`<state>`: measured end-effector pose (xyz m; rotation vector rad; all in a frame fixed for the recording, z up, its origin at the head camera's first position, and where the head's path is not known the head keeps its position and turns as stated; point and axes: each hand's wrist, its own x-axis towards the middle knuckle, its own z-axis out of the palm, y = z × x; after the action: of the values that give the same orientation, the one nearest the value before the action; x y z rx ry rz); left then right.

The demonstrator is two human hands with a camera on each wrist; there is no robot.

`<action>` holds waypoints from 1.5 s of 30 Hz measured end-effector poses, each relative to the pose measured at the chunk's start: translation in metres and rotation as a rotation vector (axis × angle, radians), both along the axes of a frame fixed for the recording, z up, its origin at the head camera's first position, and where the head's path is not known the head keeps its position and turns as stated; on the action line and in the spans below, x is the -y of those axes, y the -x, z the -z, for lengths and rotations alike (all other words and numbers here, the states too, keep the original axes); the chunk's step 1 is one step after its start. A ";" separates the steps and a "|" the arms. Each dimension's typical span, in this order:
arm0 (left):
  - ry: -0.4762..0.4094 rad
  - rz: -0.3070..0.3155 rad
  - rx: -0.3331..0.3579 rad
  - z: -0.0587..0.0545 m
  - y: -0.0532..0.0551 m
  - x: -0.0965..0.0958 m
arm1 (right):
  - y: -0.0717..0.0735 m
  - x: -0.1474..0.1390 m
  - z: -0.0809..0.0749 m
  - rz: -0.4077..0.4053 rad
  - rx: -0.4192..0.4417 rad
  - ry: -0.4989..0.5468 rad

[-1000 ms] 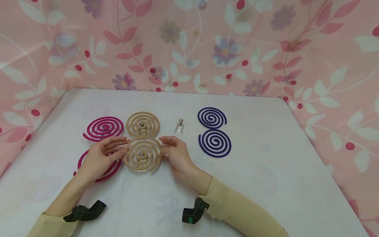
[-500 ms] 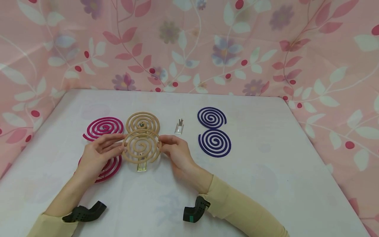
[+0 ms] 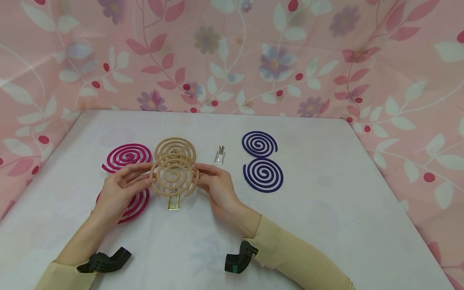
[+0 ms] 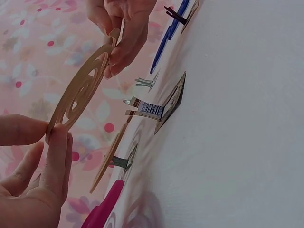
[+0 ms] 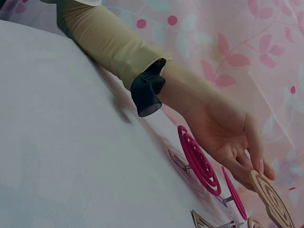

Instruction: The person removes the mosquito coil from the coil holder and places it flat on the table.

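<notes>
Between my two hands I hold a tan mosquito coil [image 3: 175, 174] by its opposite edges, raised and apart from the metal stand [image 3: 174, 202] below it. Thumb and fingers of my left hand [image 3: 117, 189] pinch its left edge; my right hand [image 3: 221, 187] pinches the right edge. In the left wrist view the stand [image 4: 148, 109] stands upright on the table with its forked tip bare, and the coil [image 4: 83, 90] is tilted above. A second tan coil [image 3: 175, 138] sits on its own stand just behind, partly hidden by the held one.
Two magenta coils, a far one [image 3: 127, 157] and a near one [image 3: 139, 206], sit on stands at the left, the near one partly behind my left hand. Right of centre lie two dark blue coils [image 3: 259, 144]. Another small metal stand [image 3: 219, 156] is between the tan and blue coils.
The held tan coil has risen off its metal stand and tilted, uncovering the stand's base. Both hands have moved slightly up with it. The other coils stay where they were.
</notes>
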<state>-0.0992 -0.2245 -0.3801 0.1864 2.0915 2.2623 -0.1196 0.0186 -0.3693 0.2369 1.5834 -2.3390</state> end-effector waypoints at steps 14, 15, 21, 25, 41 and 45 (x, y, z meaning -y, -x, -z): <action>0.017 0.013 0.041 -0.001 0.000 -0.001 | 0.003 -0.006 -0.005 -0.028 -0.007 -0.017; -0.002 0.018 0.049 -0.001 0.000 -0.004 | 0.003 -0.008 -0.006 -0.030 -0.013 -0.019; -0.098 0.017 0.122 -0.005 0.002 -0.031 | 0.002 -0.036 -0.013 -0.057 -0.056 -0.060; -0.126 -0.004 0.186 -0.010 -0.001 -0.056 | -0.007 -0.063 -0.012 -0.049 -0.064 -0.074; -0.087 -0.040 0.168 0.001 -0.013 -0.136 | -0.023 -0.146 0.006 0.013 -0.138 -0.202; -0.036 -0.020 0.142 0.004 -0.015 -0.150 | -0.027 -0.166 0.005 -0.013 -0.161 -0.230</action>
<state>-0.0838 -0.0743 -0.3838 0.0065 1.9922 2.2525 -0.0931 0.1848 -0.3745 0.0900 1.9273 -2.2124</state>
